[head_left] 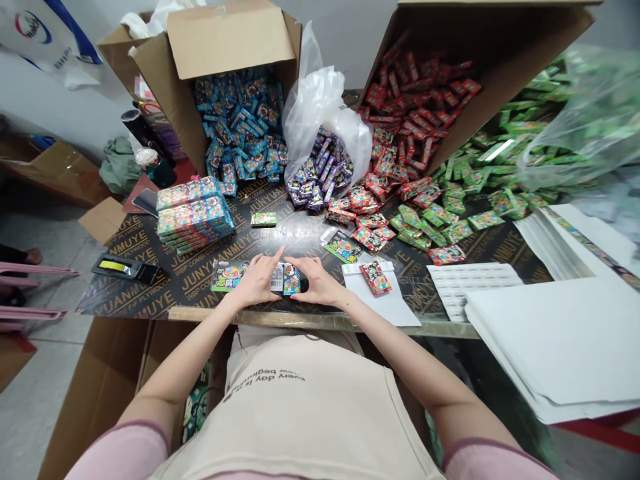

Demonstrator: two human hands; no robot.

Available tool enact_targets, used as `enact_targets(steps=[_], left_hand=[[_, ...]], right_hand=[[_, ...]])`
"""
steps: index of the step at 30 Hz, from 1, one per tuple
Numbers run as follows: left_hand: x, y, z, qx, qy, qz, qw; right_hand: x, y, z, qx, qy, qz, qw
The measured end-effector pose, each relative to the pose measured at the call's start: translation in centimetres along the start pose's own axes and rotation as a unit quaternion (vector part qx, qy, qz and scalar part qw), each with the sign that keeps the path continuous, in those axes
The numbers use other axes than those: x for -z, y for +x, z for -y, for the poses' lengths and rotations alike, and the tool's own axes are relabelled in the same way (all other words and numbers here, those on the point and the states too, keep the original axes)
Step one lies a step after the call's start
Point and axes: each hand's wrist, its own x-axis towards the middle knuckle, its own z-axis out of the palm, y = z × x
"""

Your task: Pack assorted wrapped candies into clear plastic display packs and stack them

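Both hands meet at the near edge of the dark printed table (165,283). My left hand (259,280) and my right hand (316,281) together hold a small bundle of coloured candy packets (286,278) between them, fingers curled round it. Under my left hand lies a flat colourful printed card (226,275). A single red packet (376,277) rests on a white sheet (387,300) just right of my right hand.
A stack of wrapped packs (194,214) stands at the left. Cardboard boxes hold blue packets (240,127) and red packets (415,100); a plastic bag holds purple packets (320,173); green packets (480,173) spill at the right. White sheets (555,333) lie at the right. A yellow-black tool (125,268) lies at the left.
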Motion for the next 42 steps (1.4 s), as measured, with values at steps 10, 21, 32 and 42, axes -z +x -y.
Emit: enact_targets(steps=[10,21,32,42], left_hand=[[0.0,0.6,0.7,0.046,-0.052,-0.049,0.996],[-3.9,0.2,0.8,0.084,-0.015,-0.025,0.996],[-1.6,2.2,-1.2,0.199,-0.378,-0.148,0.892],[1.5,4.7,-3.7,0.339,-0.739,-0.224,0.538]], right_hand=[[-1.1,0.8,0.3,-0.039,-0.002,-0.107,0.994],[7.4,11.2,-13.4,-0.165,-0.279,-0.141,0.936],[3.6,2.1,-3.7,0.008,-0.136,-0.194,0.971],[2.0,-1.2,1.2,-0.082,-0.096,-0.263,0.956]])
